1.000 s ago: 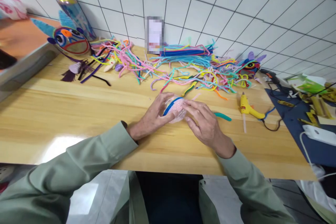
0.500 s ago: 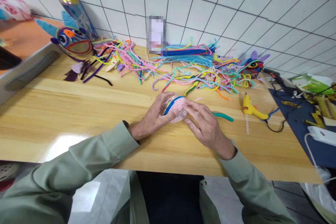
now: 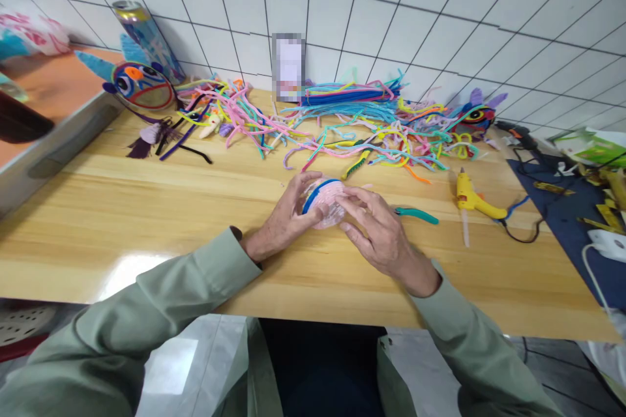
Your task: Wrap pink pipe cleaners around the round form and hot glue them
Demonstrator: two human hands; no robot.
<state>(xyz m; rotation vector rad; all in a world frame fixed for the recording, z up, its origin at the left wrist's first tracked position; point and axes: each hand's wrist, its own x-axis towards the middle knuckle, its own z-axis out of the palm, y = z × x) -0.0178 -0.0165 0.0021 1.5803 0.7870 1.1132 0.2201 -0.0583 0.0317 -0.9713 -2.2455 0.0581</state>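
Observation:
A round, pale pink fuzzy disc (image 3: pixel 332 194) with a blue pipe cleaner strip (image 3: pixel 313 195) curving across it is held just above or on the table. My left hand (image 3: pixel 293 212) grips its left side, thumb lying over the front and fingers around the far edge. At the right edge, my right hand (image 3: pixel 379 228) has its fingertips on the disc and its thumb close to the lower rim. What lies under those fingertips is hidden. Beyond the disc are yellow-green handled pliers (image 3: pixel 357 164). Teal-handled pliers (image 3: pixel 418 214) lie right of my right hand, partly covered by it.
Loose pipe cleaners (image 3: pixel 244 111) and a bundle (image 3: pixel 349 96) line the wall. A bird-like face ornament (image 3: pixel 141 85) leans by a can (image 3: pixel 151 39); a similar one (image 3: pixel 476 117) sits right. A yellow glue gun (image 3: pixel 474 199) with its cord lies right, near a blue mat (image 3: pixel 562 208).
The camera view has shifted slightly. Both hands stay at the disc in nearly the same pose, with only a slight move of the right fingertips.

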